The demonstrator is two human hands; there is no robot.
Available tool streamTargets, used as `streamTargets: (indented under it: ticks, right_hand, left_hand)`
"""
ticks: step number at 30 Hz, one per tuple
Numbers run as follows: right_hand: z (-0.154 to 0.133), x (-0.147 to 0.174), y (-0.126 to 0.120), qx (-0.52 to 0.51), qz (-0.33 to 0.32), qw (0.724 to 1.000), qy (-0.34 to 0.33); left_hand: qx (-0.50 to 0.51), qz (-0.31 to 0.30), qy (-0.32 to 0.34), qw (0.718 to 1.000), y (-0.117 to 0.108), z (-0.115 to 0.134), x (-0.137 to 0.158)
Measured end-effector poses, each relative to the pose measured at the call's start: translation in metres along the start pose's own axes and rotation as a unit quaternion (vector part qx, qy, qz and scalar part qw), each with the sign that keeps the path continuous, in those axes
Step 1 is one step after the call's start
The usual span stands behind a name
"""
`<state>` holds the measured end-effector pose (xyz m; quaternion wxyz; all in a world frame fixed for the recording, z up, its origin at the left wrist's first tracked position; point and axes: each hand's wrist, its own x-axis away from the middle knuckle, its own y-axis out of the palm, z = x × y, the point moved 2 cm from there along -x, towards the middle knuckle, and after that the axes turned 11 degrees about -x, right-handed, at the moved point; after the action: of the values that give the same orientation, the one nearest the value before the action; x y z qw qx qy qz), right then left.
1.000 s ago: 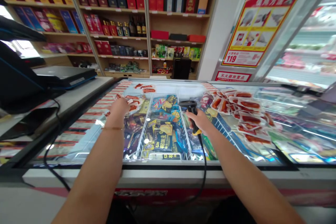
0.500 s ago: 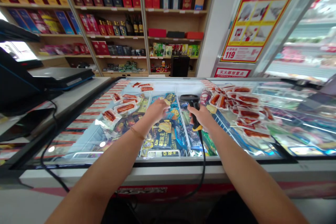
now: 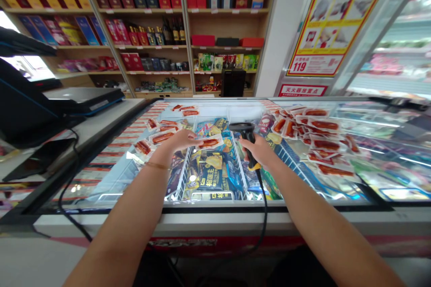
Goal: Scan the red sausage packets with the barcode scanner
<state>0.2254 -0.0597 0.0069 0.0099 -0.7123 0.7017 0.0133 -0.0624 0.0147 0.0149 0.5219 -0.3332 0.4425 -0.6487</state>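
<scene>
Left hand: fingers pinch the near end of a flat, clear plastic packet of red-brown sausage, which extends to their right.
Right hand: fingers wrap the handle of a black-and-yellow barcode scanner, its head above them.
Loose sausage packets: left of and beyond the left fingers.
Heaped sausage packets: right of the right fingers.
White-framed, glass-topped chest freezer: beneath both hands' fingers, colourful bags inside.
</scene>
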Motion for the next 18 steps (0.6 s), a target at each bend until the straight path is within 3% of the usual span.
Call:
streamTargets:
  ticks: [3,7,11,14,18]
  right_hand:
    - [-0.002,0.003,0.003,0.006,-0.004,1.0,0.006]
    - [-0.002,0.003,0.005,0.014,-0.015,1.0,0.0]
    - [0.001,0.003,0.006,0.02,-0.018,1.0,0.004]
    - [0.002,0.004,0.008,0.02,-0.031,0.999,0.007]
    - [0.0,0.012,0.013,0.022,-0.051,0.998,-0.013]
  left_hand:
    - [-0.033,-0.025,0.003,0.999,0.003,0.012,0.003]
    - [-0.002,0.031,-0.018,0.999,0.006,0.021,0.002]
    - [0.135,0.049,-0.033,0.989,0.018,0.023,-0.005]
    - [0.273,0.047,-0.07,0.958,0.029,0.022,-0.011]
    - [0.322,0.103,-0.095,0.936,0.034,0.018,-0.018]
